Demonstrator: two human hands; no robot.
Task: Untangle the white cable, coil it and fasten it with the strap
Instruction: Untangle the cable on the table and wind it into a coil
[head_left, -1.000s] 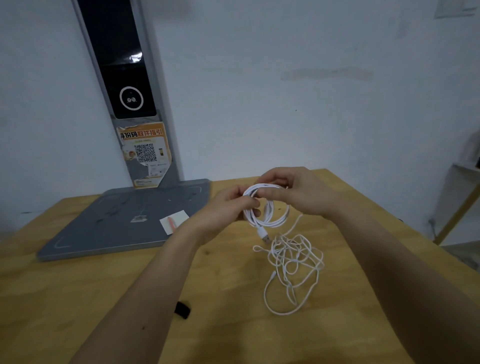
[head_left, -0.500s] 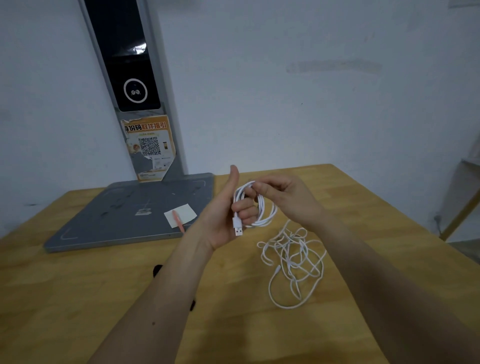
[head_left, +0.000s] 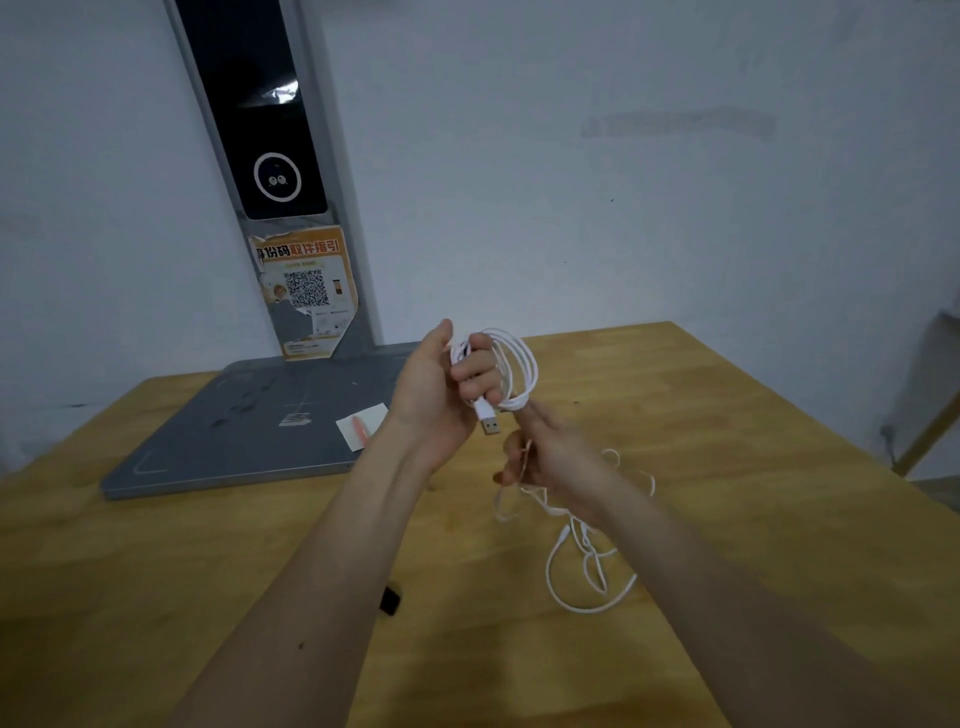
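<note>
White cable (head_left: 514, 364) now makes a few loops in my left hand (head_left: 441, 384), whose fingers are curled around the bundle, with the plug (head_left: 488, 420) hanging out below them. Half a second ago my right hand was up at the loops and pinched the top of the coil; now my right hand (head_left: 550, 457) is lower, under the coil, and it seems to hold the loose strand between the fingers, but the grip is turned away from me and I cannot tell it for sure. I judge that one more turn is laid and I draw out slack for the next one. The rest of the cable is a tangle (head_left: 587, 561) on the table (head_left: 208, 571) just behind my right wrist, so the coiling is only partly done, and the knots there can catch when I pull. The strap (head_left: 389, 601) lies on the table beside my left forearm, not used yet. The table is of yellow wood. At its far left stands a grey base (head_left: 249, 431) with a post (head_left: 270, 156) against the pale wall; the post carries a black panel and an orange sticker (head_left: 306, 291). A small white card (head_left: 363, 423) lies on the base near my left wrist.
</note>
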